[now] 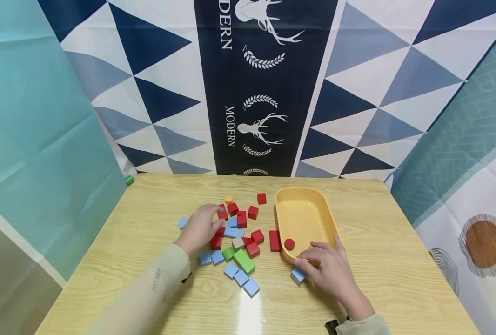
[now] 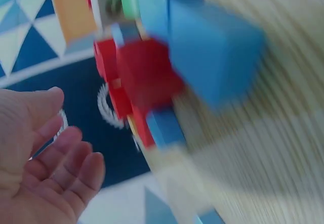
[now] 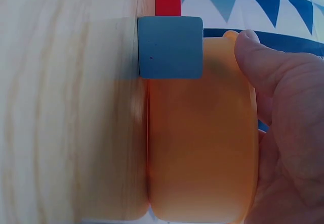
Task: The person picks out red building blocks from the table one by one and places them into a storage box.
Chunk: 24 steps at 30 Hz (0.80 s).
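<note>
My left hand [image 1: 199, 226] hovers at the left side of a loose spread of toy blocks, its fingers bent loosely. In the left wrist view this hand [image 2: 50, 158] holds nothing. Around it lie red blocks [image 1: 216, 242] and blue blocks [image 1: 234, 232]. My right hand [image 1: 329, 267] grips the near rim of a yellow plastic tray [image 1: 331, 218], with the thumb at the near edge and the fingers reaching over the inside. A red round block [image 1: 289, 244] lies in the tray's near left corner. Just outside the near wall stands a blue cube [image 3: 170, 47].
A green block [image 1: 244, 261], a green cylinder [image 1: 228, 253] and a pale cube [image 1: 237, 243] lie mid-table. A red oblong block [image 1: 275, 241] sits beside the tray's left wall. Another green piece [image 1: 129, 180] is at the far left corner. Patterned cloth [image 1: 256, 93] hangs behind the table.
</note>
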Available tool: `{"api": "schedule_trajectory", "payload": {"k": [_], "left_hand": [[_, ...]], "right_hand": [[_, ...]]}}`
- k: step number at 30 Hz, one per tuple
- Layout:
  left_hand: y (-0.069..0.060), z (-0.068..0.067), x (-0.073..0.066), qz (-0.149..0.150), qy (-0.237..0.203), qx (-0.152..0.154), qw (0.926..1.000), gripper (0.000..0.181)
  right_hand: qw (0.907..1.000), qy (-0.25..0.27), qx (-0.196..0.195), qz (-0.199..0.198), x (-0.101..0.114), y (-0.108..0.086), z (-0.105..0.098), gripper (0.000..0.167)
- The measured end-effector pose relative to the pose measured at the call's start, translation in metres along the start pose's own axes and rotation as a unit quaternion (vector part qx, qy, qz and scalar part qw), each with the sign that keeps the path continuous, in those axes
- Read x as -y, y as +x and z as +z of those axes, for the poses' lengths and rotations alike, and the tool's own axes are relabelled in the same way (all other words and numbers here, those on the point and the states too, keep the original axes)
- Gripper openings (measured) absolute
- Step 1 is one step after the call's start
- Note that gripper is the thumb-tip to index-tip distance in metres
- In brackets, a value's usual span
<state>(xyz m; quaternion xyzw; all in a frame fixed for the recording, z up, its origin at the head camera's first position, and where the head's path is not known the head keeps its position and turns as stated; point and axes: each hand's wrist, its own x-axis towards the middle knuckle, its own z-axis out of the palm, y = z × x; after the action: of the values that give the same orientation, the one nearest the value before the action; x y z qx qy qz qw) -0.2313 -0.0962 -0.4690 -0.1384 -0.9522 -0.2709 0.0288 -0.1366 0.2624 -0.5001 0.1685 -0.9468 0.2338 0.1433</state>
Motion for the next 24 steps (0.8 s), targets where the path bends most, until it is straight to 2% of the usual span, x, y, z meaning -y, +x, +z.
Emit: {"api": "schedule_trajectory", "payload": {"k": [2,5,8,10,13,19,22,24], "left_hand": [[-0.002,-0.006,0.01,-0.02,-0.001,0.005,0.9998,0.03],[-0.008,-0.01,0.018,-0.034,-0.004,0.041,0.9986,0.032],[-0.018,-0.007,0.018,-0.013,0.004,0.085,0.9963,0.036],[-0.023,-0.002,0.017,0.018,0.02,0.105,0.9941,0.036],[-0.026,0.004,0.015,0.047,0.038,0.116,0.9914,0.031],[-0.022,0.007,0.01,0.035,0.031,0.144,0.9885,0.028],[-0.019,0.006,0.0,0.049,0.031,0.133,0.9894,0.028],[-0.013,0.005,-0.014,0.069,0.024,0.115,0.9907,0.029]], "right_hand": [[1.0,0.0,-0.002,-0.002,0.0,0.0,0.0,0.005],[1.0,0.0,-0.004,-0.002,0.001,0.0,0.0,0.005],[1.0,0.0,-0.004,0.0,0.002,0.0,-0.002,0.004],[1.0,-0.001,-0.005,0.0,0.002,0.001,-0.003,0.005],[1.0,0.001,-0.006,-0.003,0.002,0.0,-0.002,0.005],[0.9999,0.001,-0.011,-0.008,0.001,-0.002,0.002,0.005],[0.9999,0.001,-0.011,-0.011,0.0,-0.003,0.001,0.005],[0.9998,-0.001,-0.014,-0.011,-0.001,-0.003,-0.001,0.005]]}}
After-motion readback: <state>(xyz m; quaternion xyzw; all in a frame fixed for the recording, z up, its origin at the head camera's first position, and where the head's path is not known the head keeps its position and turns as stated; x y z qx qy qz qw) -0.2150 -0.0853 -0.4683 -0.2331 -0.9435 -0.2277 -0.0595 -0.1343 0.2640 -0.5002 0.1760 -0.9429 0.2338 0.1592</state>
